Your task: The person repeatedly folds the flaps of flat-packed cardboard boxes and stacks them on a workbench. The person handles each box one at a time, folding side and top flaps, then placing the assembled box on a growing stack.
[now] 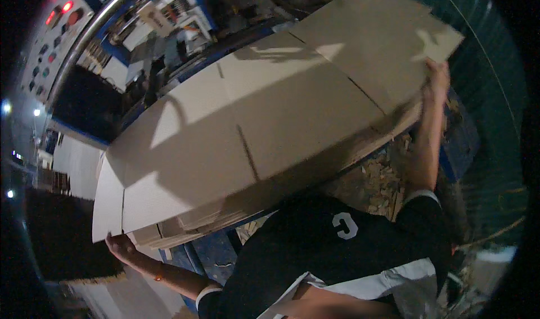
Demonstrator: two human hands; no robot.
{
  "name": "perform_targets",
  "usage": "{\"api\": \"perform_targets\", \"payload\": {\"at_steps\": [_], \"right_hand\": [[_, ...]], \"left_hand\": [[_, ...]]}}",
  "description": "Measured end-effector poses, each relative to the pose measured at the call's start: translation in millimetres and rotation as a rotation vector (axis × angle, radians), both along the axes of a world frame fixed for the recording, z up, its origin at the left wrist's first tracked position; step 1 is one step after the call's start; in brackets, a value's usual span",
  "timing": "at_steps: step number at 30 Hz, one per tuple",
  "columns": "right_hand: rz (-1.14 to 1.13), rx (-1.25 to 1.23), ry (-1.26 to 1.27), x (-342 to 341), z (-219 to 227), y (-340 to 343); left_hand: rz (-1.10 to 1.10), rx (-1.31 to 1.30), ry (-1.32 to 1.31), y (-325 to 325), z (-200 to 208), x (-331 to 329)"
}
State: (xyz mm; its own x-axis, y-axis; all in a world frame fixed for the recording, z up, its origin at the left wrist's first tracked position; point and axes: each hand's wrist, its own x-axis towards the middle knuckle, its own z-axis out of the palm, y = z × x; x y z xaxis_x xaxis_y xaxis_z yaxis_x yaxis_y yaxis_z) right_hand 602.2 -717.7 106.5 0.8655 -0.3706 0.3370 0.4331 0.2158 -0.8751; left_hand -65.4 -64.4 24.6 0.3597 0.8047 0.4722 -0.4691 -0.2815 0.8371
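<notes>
A long, flat brown cardboard sheet (pixel 281 105) with dark slots and crease lines stretches across the view in front of me. It lies over a stack of similar cardboard sheets (pixel 225 209), whose layered near edges show beneath it. My left hand (pixel 121 248) grips the near left corner, its fingers closed at the edge. On the far right my right hand (pixel 439 78) holds the sheet's right end, my arm reaching out along that side. The fingers under the board are partly hidden. Shadows fall across the sheet's surface.
A control panel (pixel 53 43) with buttons and red lights stands at the upper left beside a curved metal rail (pixel 90 35). Machinery (pixel 169 24) lies beyond the sheet. Cardboard scraps (pixel 385 175) litter the floor at right, near a green corrugated wall (pixel 489 100).
</notes>
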Motion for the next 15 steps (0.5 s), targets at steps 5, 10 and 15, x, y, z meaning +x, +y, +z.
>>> {"api": "perform_targets", "payload": {"at_steps": [5, 10, 15], "right_hand": [[-0.243, -0.555, -0.163, -127.5, 16.9, 3.1], [0.475, -1.342, -0.510, -184.5, -30.0, 38.5], [0.807, -1.603, -0.864, -185.3, -52.5, 85.1]], "left_hand": [[0.331, -0.125, 0.033, -114.7, 10.9, 52.9], [0.343, 0.127, 0.623, -222.1, 22.1, 127.3], [-0.109, 0.987, 1.183, -254.5, 39.7, 219.0]]}}
